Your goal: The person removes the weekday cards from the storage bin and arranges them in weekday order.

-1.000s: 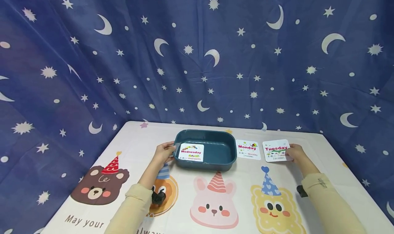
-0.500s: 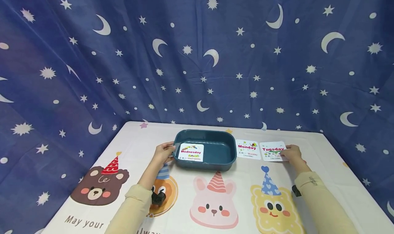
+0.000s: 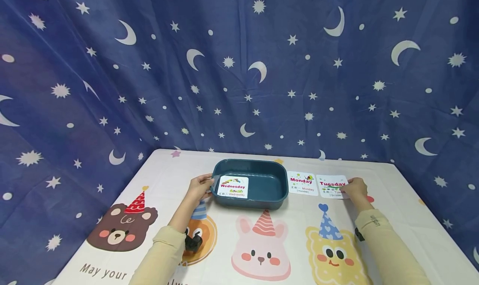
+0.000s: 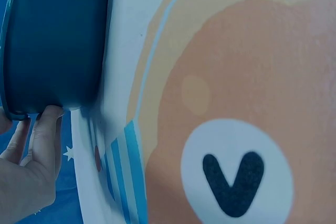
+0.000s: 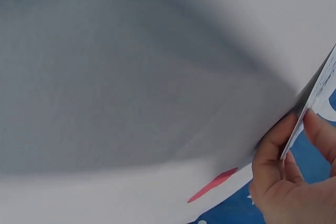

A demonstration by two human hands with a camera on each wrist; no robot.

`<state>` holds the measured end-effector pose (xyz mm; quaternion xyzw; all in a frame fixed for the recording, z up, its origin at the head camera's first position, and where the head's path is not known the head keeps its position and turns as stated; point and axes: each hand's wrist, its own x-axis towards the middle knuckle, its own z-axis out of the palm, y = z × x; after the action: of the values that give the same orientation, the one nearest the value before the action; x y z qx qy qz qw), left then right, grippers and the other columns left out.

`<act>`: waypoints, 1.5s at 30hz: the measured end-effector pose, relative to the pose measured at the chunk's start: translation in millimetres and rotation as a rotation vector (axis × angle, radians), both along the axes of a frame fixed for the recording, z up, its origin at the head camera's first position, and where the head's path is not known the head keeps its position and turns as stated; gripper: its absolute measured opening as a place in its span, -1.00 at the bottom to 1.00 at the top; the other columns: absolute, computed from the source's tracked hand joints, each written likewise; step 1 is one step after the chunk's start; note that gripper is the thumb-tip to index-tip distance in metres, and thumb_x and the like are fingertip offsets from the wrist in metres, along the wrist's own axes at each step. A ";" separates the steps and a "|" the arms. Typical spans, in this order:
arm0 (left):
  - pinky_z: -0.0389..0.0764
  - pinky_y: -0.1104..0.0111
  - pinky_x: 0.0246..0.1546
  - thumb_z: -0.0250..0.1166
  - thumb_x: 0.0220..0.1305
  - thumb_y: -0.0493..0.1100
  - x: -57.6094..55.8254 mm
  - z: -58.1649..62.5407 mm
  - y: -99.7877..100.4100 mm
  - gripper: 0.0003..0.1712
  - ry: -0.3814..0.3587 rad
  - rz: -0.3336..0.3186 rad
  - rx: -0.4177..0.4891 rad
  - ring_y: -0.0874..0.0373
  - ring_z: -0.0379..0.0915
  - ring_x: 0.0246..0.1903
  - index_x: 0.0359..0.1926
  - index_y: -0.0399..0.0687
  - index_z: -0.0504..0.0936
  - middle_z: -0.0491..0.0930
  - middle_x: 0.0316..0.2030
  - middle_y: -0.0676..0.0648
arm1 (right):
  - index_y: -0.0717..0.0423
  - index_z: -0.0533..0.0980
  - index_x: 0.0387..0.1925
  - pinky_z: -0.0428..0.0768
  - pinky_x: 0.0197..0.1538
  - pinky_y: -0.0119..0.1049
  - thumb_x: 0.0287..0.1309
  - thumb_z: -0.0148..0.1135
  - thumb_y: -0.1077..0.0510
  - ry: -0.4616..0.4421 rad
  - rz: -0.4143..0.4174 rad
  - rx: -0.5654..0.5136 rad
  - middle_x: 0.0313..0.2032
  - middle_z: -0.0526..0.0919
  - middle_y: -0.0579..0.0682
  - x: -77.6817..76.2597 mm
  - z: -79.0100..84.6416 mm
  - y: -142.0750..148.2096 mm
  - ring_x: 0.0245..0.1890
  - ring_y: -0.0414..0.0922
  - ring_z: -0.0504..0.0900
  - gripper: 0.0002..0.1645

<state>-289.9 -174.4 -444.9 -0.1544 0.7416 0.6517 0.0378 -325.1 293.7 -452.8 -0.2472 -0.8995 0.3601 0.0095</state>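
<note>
One dark tray (image 3: 263, 186) holds one Wednesday card (image 3: 233, 187) in its left part; to the right are one Monday card (image 3: 303, 184) and one Tuesday card (image 3: 330, 187). Behind the white printed table (image 3: 297, 216) hangs a blue curtain (image 3: 220, 85). My left hand (image 3: 198, 189) grips the tray's left end; my right hand (image 3: 356, 190) pinches the Tuesday card's right edge.

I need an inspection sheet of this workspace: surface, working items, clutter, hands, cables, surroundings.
Surface: white cartoon-printed table cover.
Working items: dark teal, rounded rectangular tray holding white square Wednesday card; white square Monday card and white square Tuesday card side by side to its right.
Clutter: nothing seen.
Hands: left hand grips the tray's left end; right hand pinches the Tuesday card's edge.
Cables: nothing seen.
Surroundings: dark blue curtain, white moons and stars.
</note>
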 end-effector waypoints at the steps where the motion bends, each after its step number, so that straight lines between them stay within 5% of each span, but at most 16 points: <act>1: 0.68 0.37 -0.27 0.10 0.37 -0.24 0.2 -0.3 0.3 -0.57 0.000 0.000 0.001 -0.02 0.53 -0.10 0.23 -0.20 0.41 0.46 0.12 -0.32 | 0.53 0.35 -0.05 0.48 -0.09 -0.02 0.04 0.20 0.32 -0.003 0.000 0.009 -0.06 0.47 0.45 0.3 0.3 0.1 -0.12 0.23 0.45 -0.54; 11: 0.67 0.38 -0.29 0.10 0.36 -0.24 0.3 -0.1 2.4 -0.58 0.007 -0.001 -0.004 0.04 0.53 -0.15 0.22 -0.20 0.42 0.47 0.11 -0.32 | 0.55 0.35 -0.11 0.46 -0.03 0.10 -0.03 0.18 0.32 -0.031 0.046 0.152 -0.11 0.39 0.50 -0.5 -1.4 -0.1 -0.06 0.34 0.39 -0.55; 22: 0.68 0.25 -0.14 0.10 0.37 -0.22 0.0 -2.2 -0.1 -0.55 0.018 -0.010 -0.022 -0.04 0.53 -0.06 0.25 -0.21 0.39 0.47 0.11 -0.32 | 0.55 0.31 -0.06 0.30 0.15 0.34 0.09 -0.10 0.39 -0.129 0.086 0.287 -0.11 0.27 0.47 -7.2 -3.4 -13.9 0.08 0.42 0.22 -0.64; 45: 0.69 0.29 -0.17 0.10 0.37 -0.20 2.9 1.5 -3.7 -0.54 -0.001 -0.027 -0.023 0.05 0.55 -0.13 0.25 -0.22 0.38 0.46 0.12 -0.32 | 0.49 0.15 0.09 0.26 0.15 0.24 0.11 -0.06 0.30 -0.143 0.072 0.152 0.00 0.18 0.50 -4.2 -6.6 -5.8 0.12 0.42 0.16 -0.48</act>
<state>-287.1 -178.1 -443.4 -0.1454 0.7510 0.6425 0.0452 -329.3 288.0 -459.4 -0.2383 -0.9309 0.2724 -0.0489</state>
